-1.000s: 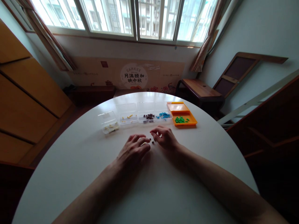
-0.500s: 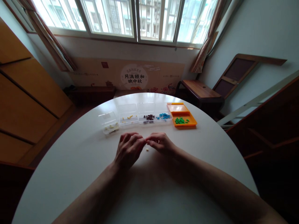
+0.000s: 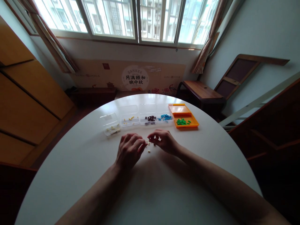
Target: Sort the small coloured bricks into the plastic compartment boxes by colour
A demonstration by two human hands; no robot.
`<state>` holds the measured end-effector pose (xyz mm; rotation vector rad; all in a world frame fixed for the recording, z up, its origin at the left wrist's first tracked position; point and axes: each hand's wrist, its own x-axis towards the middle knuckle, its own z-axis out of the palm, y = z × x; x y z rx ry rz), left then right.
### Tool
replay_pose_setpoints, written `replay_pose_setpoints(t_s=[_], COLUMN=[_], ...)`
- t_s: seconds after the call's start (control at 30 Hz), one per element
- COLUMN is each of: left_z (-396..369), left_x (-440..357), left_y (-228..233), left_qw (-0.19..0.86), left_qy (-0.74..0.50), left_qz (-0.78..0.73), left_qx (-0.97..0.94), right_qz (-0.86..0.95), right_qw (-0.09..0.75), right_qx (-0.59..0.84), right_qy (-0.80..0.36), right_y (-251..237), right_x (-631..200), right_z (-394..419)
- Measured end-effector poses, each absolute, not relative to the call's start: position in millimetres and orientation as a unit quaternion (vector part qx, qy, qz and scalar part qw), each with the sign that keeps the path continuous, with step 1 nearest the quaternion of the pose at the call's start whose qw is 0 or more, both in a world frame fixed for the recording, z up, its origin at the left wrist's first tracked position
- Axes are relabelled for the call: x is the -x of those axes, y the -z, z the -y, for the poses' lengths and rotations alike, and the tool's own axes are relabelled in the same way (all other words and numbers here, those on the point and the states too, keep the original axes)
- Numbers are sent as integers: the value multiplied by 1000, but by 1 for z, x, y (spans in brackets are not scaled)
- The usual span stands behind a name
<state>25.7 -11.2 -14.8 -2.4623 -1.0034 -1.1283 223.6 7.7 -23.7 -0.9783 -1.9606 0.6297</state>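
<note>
My left hand point(image 3: 131, 149) rests over the white table point(image 3: 77, 175), fingers curled and thumb and index together; what they pinch, if anything, is too small to make out. Just to the right, my right hand point(image 3: 165, 142) pinches a small dark brown piece point(image 3: 149, 138) between thumb and index. Between and below the fingertips lie a few small cream pieces point(image 3: 149, 151), partly hidden by the fingers. Another dark brown piece point(image 3: 154, 144) lies under the right fingers.
Beyond my hands stand open clear boxes: one with cream pieces point(image 3: 112, 128), one with yellow pieces point(image 3: 131, 118), and one with dark brown pieces point(image 3: 150, 118) and blue pieces point(image 3: 165, 117). An orange box point(image 3: 194, 121) holds green pieces point(image 3: 182, 122). A wooden chair point(image 3: 202, 89) stands behind the table.
My right hand has moved slightly up and away from my left, so the fingertips are now apart. Small cream and dark brown pieces between them have come into view.
</note>
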Motion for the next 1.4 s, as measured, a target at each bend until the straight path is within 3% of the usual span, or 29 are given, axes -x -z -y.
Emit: replay_pose_setpoints(t_s=[0.3,0.5,0.77,1.0,1.4], left_z=[11,11,7,4,5], left_x=[-24,-25,-23,-25,-25], left_y=[16,16,23,31,26], left_qw=[123,111,79,67,26], left_qy=[362,353,299,202,252], left_qz=[348,354,362,352,303], left_qx=[856,859,879,912,919], right_qz=[736,685,666,718,743], right_qw=[450,464,491,465,447], right_qx=[488,534,520,478,457], right_qy=[-133,-174,-212,-202,-199], right_y=[-7,-16,17,33,40], right_x=[-224,-229,-251,-251,-245], right_z=[-70,-100,-70,-36,-20])
